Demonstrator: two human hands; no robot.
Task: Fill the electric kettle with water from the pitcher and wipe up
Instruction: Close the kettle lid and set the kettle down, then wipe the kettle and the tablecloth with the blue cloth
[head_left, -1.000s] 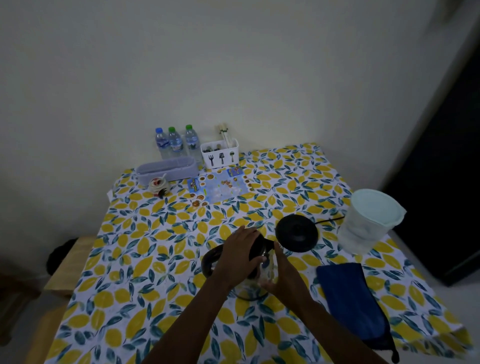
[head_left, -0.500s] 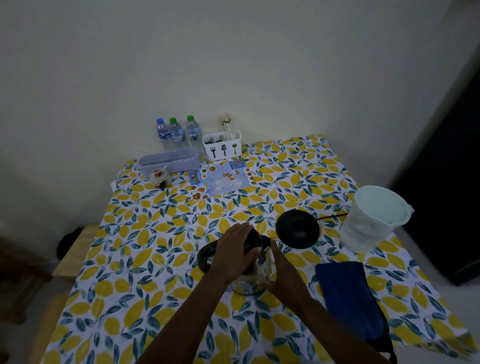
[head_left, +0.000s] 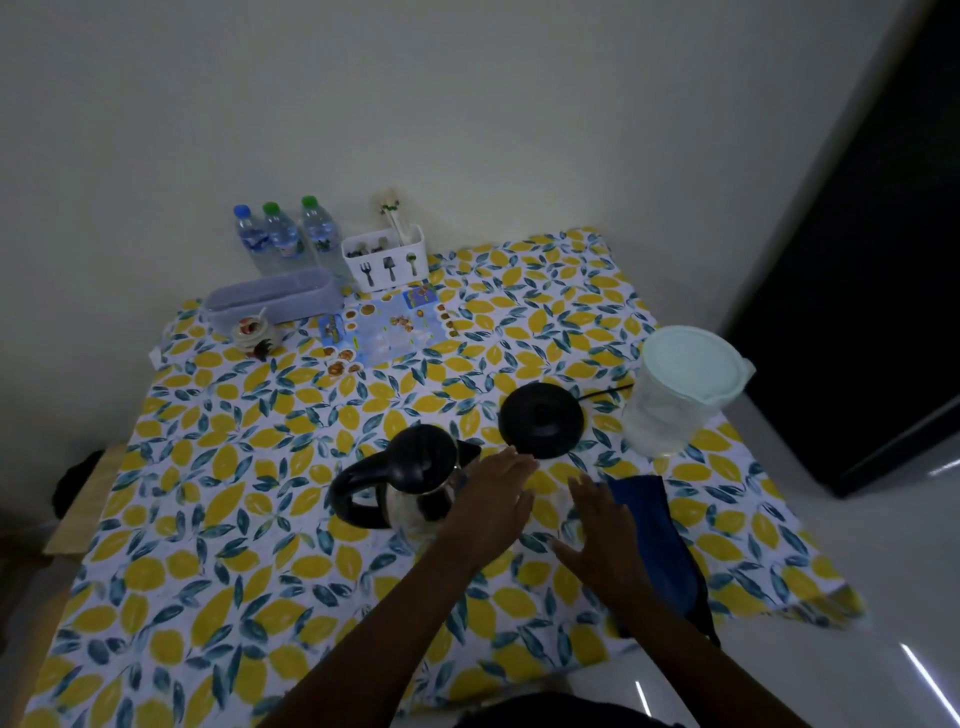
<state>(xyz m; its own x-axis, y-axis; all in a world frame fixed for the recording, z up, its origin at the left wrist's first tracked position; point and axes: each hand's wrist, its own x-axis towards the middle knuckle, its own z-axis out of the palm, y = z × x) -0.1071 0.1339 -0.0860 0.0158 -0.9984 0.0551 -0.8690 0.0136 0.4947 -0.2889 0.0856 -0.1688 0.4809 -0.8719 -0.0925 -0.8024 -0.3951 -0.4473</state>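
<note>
The glass electric kettle with black lid and handle stands on the lemon-print tablecloth, its lid down and its handle pointing left. My left hand is open just right of the kettle, fingers spread, off the lid. My right hand is open too, hovering flat over the cloth beside a folded blue cloth. The black kettle base lies behind my hands with its cord running right. A translucent pitcher with a pale lid stands at the right edge.
Three water bottles, a white cutlery holder, a grey tray, a small jar and a printed leaflet sit along the back. A dark door is at the right; a wooden bench is at the left.
Both hands have come off the kettle and shifted right, now open. The kettle's lid and handle are uncovered. The camera has tilted, so the table sits lower in view.
</note>
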